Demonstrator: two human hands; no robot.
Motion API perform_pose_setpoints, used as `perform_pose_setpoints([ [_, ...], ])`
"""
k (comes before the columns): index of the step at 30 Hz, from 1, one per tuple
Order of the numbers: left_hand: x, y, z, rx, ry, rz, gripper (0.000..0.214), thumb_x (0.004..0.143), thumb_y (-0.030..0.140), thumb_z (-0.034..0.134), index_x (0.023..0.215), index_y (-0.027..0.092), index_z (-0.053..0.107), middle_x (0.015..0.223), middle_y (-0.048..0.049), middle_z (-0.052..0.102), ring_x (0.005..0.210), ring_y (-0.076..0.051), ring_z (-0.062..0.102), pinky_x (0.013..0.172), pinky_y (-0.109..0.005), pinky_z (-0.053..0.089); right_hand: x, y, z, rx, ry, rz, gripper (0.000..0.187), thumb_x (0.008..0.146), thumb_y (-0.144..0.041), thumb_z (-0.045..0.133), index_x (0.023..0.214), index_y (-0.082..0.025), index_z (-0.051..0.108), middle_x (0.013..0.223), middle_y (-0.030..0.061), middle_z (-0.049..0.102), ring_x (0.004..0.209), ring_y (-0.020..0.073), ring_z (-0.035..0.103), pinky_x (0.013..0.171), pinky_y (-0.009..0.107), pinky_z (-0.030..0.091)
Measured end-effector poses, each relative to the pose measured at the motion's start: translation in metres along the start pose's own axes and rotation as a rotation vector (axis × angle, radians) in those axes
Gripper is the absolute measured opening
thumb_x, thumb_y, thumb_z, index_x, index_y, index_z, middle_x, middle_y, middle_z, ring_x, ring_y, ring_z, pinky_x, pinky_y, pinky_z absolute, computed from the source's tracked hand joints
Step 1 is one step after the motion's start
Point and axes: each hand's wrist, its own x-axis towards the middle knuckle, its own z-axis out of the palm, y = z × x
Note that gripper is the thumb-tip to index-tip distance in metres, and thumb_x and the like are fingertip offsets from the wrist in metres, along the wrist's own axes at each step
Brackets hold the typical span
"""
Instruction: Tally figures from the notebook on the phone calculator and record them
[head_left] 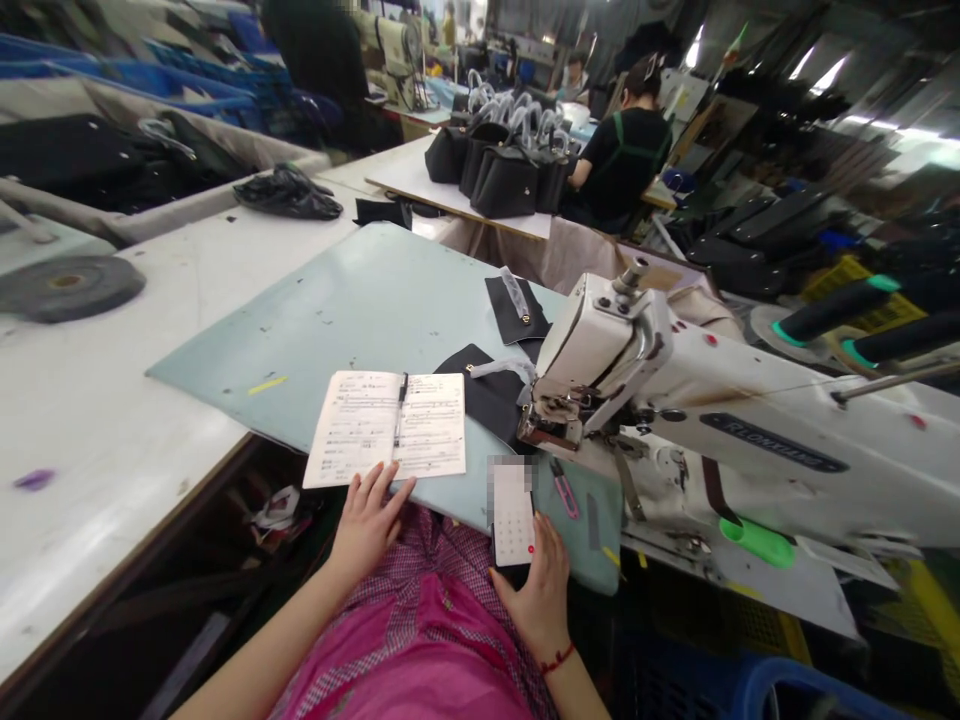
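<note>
My left hand [367, 522] rests with its fingers apart at the lower edge of an open paper booklet [384, 428], which has printed forms and a black pen [401, 405] lying in its fold. My right hand [538, 595] holds a smartphone [514, 515] upright, showing a pale keypad screen. Both lie on a pale green work board [315, 320]. Beyond the booklet are black leather pieces [487, 392] with small metal fittings, right beside the presser foot of a white industrial sewing machine [600, 380]. Pink-handled thread snips [564, 488] lie near the phone.
A white table [97, 420] runs along the left, with a dark tape roll [71, 288] on it. Several black handbags [499, 175] stand on a table ahead. A seated co-worker [622, 165] is beside them. A blue crate [795, 685] sits below right.
</note>
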Motion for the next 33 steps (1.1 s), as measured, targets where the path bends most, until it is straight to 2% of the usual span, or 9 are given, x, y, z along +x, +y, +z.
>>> perform_pose_setpoints([
  [5, 0.001, -0.008, -0.002, 0.042, -0.004, 0.015, 0.068, 0.074, 0.025, 0.073, 0.136, 0.038, 0.046, 0.149, -0.0065, 0.035, 0.141, -0.033, 0.024, 0.118, -0.057, 0.011, 0.011, -0.013, 0.011, 0.028, -0.017, -0.035, 0.094, 0.078, -0.056, 0.065, 0.148, -0.013, 0.020, 0.141, 0.0218, 0.042, 0.131, 0.0367, 0.038, 0.102, 0.061, 0.038],
  [9, 0.008, -0.018, -0.008, 0.082, -0.002, -0.014, 0.063, 0.077, 0.029, 0.070, 0.136, 0.034, 0.048, 0.150, -0.0094, 0.033, 0.141, -0.035, 0.022, 0.117, -0.062, 0.008, 0.023, -0.026, 0.023, 0.052, -0.053, -0.062, 0.095, 0.078, -0.055, 0.066, 0.148, -0.012, 0.019, 0.142, 0.0217, 0.041, 0.133, 0.0368, 0.036, 0.103, 0.061, 0.037],
  [13, 0.019, -0.037, -0.015, 0.152, 0.005, -0.073, 0.055, 0.083, 0.027, 0.061, 0.137, 0.030, 0.047, 0.151, -0.0115, 0.031, 0.142, -0.035, 0.018, 0.115, -0.063, 0.009, 0.040, -0.041, 0.033, 0.074, -0.093, -0.078, 0.094, 0.078, -0.056, 0.064, 0.148, -0.012, 0.020, 0.143, 0.0216, 0.041, 0.133, 0.0370, 0.036, 0.104, 0.061, 0.036],
  [17, 0.024, -0.053, -0.011, 0.139, 0.039, -0.105, 0.053, 0.083, 0.025, 0.060, 0.135, 0.030, 0.049, 0.148, -0.0110, 0.036, 0.142, -0.035, 0.019, 0.115, -0.064, 0.008, 0.063, -0.056, 0.043, 0.089, -0.122, -0.109, 0.094, 0.078, -0.057, 0.064, 0.148, -0.012, 0.021, 0.143, 0.0217, 0.040, 0.133, 0.0371, 0.035, 0.105, 0.060, 0.037],
  [23, 0.026, -0.050, -0.004, 0.057, 0.065, -0.154, 0.053, 0.080, 0.025, 0.065, 0.131, 0.030, 0.054, 0.143, -0.0106, 0.043, 0.140, -0.036, 0.023, 0.115, -0.065, 0.005, 0.086, -0.063, 0.056, 0.051, -0.123, -0.148, 0.096, 0.079, -0.060, 0.062, 0.149, -0.011, 0.018, 0.145, 0.0214, 0.038, 0.134, 0.0352, 0.033, 0.106, 0.058, 0.035],
  [30, 0.025, -0.047, -0.004, 0.048, 0.087, -0.161, 0.049, 0.081, 0.021, 0.061, 0.129, 0.027, 0.056, 0.142, -0.0110, 0.044, 0.141, -0.035, 0.023, 0.115, -0.065, 0.005, 0.085, -0.062, 0.058, 0.032, -0.130, -0.151, 0.095, 0.080, -0.061, 0.060, 0.149, -0.010, 0.019, 0.146, 0.0219, 0.037, 0.135, 0.0362, 0.032, 0.107, 0.059, 0.033],
  [33, 0.024, -0.047, 0.000, 0.016, 0.111, -0.180, 0.049, 0.079, 0.022, 0.065, 0.128, 0.026, 0.057, 0.142, -0.0119, 0.044, 0.141, -0.035, 0.022, 0.116, -0.063, 0.004, 0.084, -0.062, 0.058, 0.055, -0.123, -0.144, 0.096, 0.080, -0.060, 0.061, 0.149, -0.009, 0.019, 0.146, 0.0216, 0.037, 0.135, 0.0359, 0.032, 0.106, 0.059, 0.034],
])
